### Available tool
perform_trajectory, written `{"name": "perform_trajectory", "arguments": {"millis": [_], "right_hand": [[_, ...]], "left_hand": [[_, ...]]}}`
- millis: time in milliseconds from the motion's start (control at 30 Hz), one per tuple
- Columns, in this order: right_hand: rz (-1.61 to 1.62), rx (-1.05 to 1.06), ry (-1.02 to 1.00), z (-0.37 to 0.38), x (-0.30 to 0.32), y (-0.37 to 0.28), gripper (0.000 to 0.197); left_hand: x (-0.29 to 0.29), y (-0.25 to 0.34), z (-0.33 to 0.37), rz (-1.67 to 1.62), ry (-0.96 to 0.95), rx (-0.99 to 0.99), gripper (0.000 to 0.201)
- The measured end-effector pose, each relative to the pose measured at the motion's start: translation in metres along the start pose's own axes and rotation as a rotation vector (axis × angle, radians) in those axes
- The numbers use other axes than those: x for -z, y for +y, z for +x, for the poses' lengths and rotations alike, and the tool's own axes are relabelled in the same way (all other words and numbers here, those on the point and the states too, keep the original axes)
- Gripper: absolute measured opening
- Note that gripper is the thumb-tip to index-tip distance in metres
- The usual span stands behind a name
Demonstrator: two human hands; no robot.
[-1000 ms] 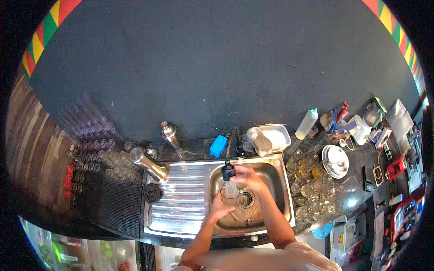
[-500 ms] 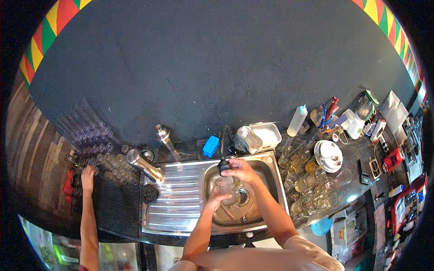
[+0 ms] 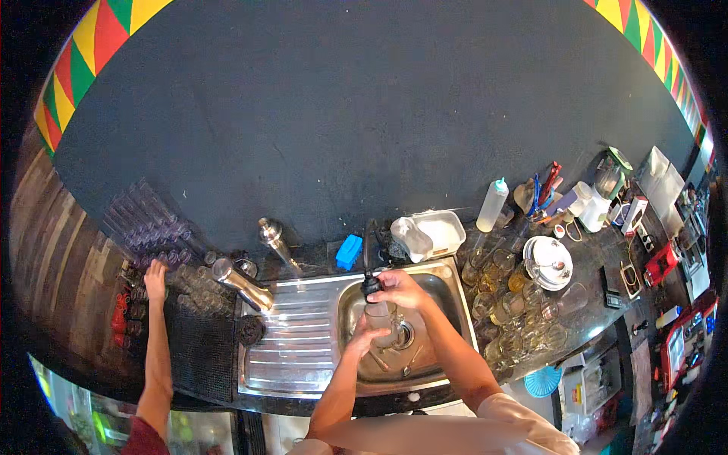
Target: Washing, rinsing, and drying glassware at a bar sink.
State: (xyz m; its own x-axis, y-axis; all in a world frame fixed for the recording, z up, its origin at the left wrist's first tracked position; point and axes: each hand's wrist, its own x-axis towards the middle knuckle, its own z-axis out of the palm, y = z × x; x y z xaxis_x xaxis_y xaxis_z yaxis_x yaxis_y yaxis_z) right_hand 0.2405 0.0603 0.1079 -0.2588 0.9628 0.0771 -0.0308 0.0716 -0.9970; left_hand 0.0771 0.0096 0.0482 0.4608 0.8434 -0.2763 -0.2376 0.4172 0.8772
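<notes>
Over the sink basin (image 3: 447, 292), my left hand (image 3: 367, 340) is closed round a clear glass (image 3: 381, 318), holding it below the black faucet head (image 3: 370, 287). My right hand (image 3: 400, 290) comes in from the right, its thumb and fingers gripping the faucet head just above the rim of the glass. Behind it, the dark faucet neck rises by the wall. Spoon-like utensils (image 3: 410, 365) lie in the basin near the drain (image 3: 405, 334).
Many used glasses (image 3: 516, 311) crowd the counter right of the sink, beside white stacked plates (image 3: 547, 263). On the ribbed drainboard's left lie shakers (image 3: 246, 287) and clean glasses (image 3: 201, 292). A co-worker's hand (image 3: 155, 279) is among the left-hand glasses. A blue box (image 3: 349, 252) stands behind.
The glass has come up closer beneath the faucet head, and my right fingers have shifted on it. At left, the co-worker's hand has moved farther back toward the tall glasses.
</notes>
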Motion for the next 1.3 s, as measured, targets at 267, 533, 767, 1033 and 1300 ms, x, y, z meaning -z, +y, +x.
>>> {"name": "perform_trajectory", "arguments": {"millis": [267,533,767,1033,1300], "right_hand": [[0.164,0.008,0.17,-0.006,-0.006,-0.014,0.023],[0.137,-0.014,0.104,-0.002,-0.024,-0.03,0.022],[0.179,-0.014,0.097,-0.002,-0.013,-0.018,0.027],[0.082,-0.054,0.052,0.007,-0.008,-0.012,0.031],[0.161,-0.048,0.136,0.002,-0.006,-0.014,0.028]], "left_hand": [[0.005,0.003,-0.002,-0.11,-0.127,0.124,0.068],[0.029,-0.017,-0.005,-0.244,-0.063,0.192,0.059],[0.021,-0.024,0.004,-0.291,0.018,0.239,0.038],[0.012,-0.019,0.01,-0.136,0.109,-0.006,0.075],[0.01,-0.039,0.003,-0.363,0.174,0.21,0.043]]}}
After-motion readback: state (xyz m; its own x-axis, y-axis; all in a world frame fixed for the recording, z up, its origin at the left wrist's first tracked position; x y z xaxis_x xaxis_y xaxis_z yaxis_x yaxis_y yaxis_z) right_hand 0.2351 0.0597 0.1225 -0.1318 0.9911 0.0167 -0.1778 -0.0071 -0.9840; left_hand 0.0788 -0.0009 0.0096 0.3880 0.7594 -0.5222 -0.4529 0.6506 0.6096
